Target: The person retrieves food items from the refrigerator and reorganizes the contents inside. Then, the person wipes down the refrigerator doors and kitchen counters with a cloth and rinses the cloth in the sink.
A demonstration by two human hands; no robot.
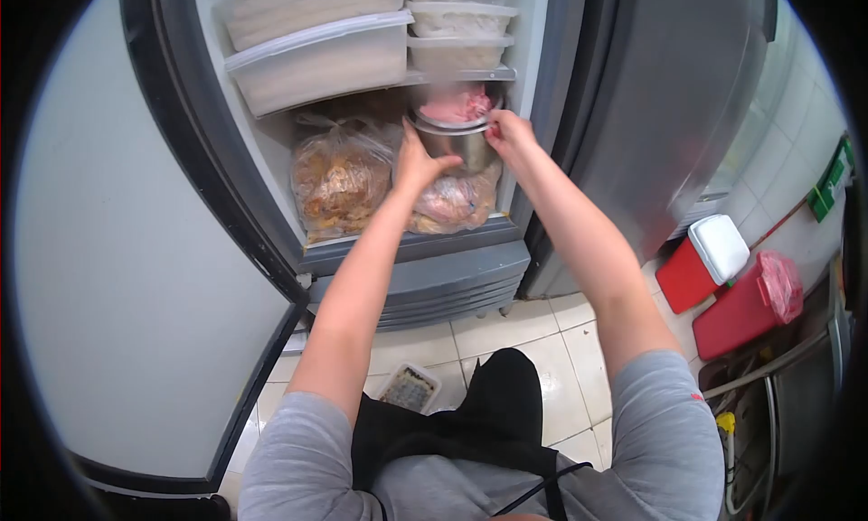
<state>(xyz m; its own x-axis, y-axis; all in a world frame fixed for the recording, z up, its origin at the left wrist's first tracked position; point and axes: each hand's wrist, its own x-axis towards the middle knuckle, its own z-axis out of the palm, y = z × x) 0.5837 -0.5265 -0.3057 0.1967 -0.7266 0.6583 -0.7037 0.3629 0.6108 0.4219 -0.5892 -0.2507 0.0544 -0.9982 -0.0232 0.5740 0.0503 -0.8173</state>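
Inside the refrigerator, a round metal pot [458,148] with pink raw meat [457,105] at its top is tucked under the upper shelf. My left hand [421,163] curves round the pot's left side, thumb across its front. At the rim on the right, the fingers of my right hand [510,133] are pinched together. Just below the pot lies a clear plastic bag of pale meat [455,202]. To the left of my left hand stands a larger tied plastic bag of brownish food [341,179].
Lidded plastic tubs [321,65] and smaller containers [463,53] fill the shelf above. The refrigerator door [145,250] hangs open at left. A white container [410,388] is on the tiled floor by my legs; red bins [750,304] stand at right.
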